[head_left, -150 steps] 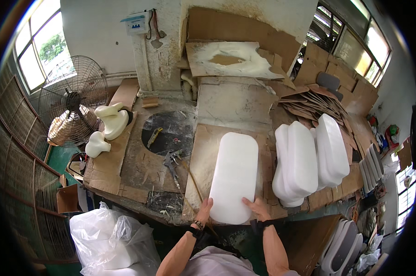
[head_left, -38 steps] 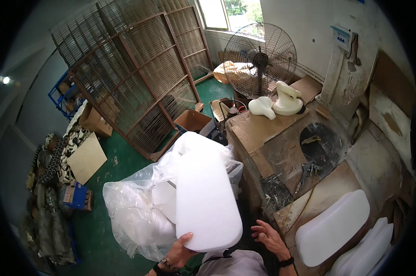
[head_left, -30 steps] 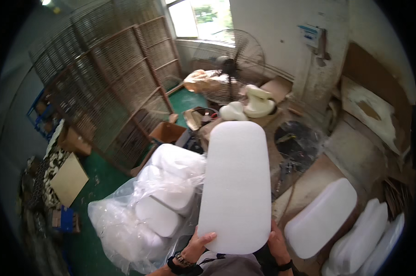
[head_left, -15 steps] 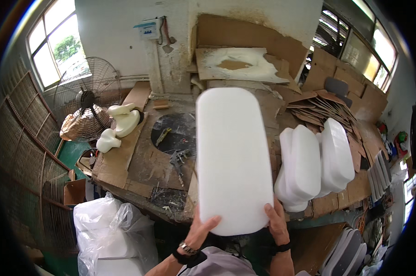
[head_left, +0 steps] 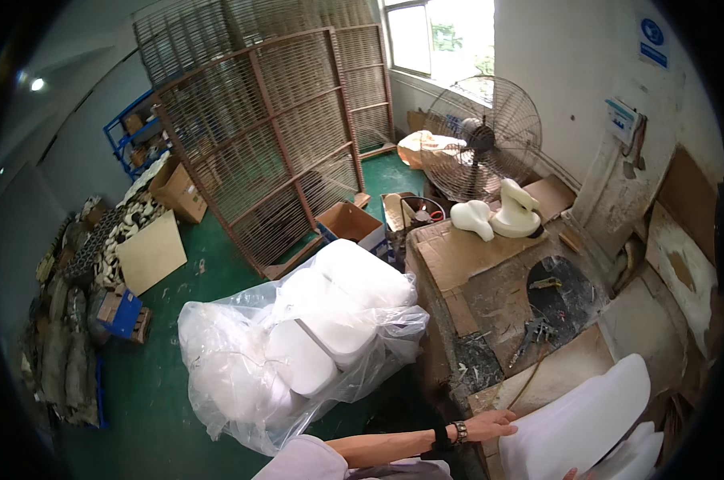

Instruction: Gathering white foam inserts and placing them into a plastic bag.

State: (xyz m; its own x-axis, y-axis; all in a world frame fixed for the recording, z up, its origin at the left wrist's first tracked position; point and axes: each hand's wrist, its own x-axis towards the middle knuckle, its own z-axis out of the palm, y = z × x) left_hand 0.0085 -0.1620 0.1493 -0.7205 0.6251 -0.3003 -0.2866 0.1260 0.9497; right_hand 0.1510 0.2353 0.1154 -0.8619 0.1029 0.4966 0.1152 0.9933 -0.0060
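A long white foam pad [head_left: 582, 424] with rounded ends lies over the near right part of the workbench. My left hand [head_left: 490, 425], with a watch and a dark band at the wrist, reaches in from the lower edge, its fingers stretched out at the pad's left edge and seemingly just touching it. Only a bit of my right hand [head_left: 571, 474] shows at the pad's lower edge; the rest is out of the picture. More white foam pads [head_left: 638, 454] stand just right of it, partly cut off. A spray gun [head_left: 533, 338] rests on the bench beyond my left hand.
A clear plastic bag [head_left: 218, 344] of white foam pieces stands on the green floor, left of the bench. A yellow-handled tool [head_left: 547, 283] lies on a dark round patch. Cream moulded foam pieces [head_left: 512, 212], a large fan [head_left: 480, 138], a cardboard box [head_left: 350, 224] and rusty racks [head_left: 278, 136] are farther off.
My view has swung left, bringing the bag and racks in. The pad, earlier held up between both hands, is now lower at the right, and my left hand's fingers have straightened at its edge.
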